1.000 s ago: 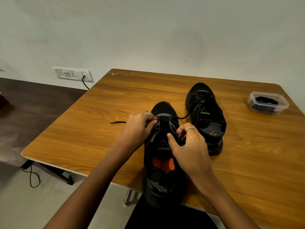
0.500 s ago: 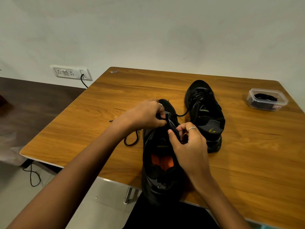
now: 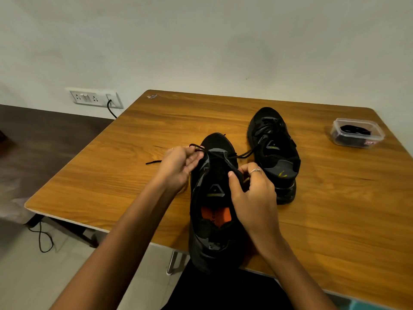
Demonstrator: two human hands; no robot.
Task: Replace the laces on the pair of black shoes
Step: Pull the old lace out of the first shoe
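Lace [image 3: 214, 154] had come taut across the throat of the near shoe [image 3: 214, 198] within the last half second: where a slack loop had hung beside the shoe's left flank, a straight run now crossed the lower eyelets, with one loose end [image 3: 153, 162] lying on the table [image 3: 335, 209] to the left and another strand trailing right toward the far shoe [image 3: 274, 153]. That suggested the lacing of the near shoe was only at its first rows, with most of the eyelets unthreaded; the far shoe looked laced, though whether with old or new lace could not be told. The left hand [image 3: 181, 166] had drawn back from over the toe to the shoe's left side, its fingers curled round the lace and pinching it near the eyelet. The right hand [image 3: 252, 189] stayed at the right edge of the throat, thumb and forefinger pinched there on lace or eyelet edge. A clear container [image 3: 357, 134] with dark contents sat well apart at the table's right.
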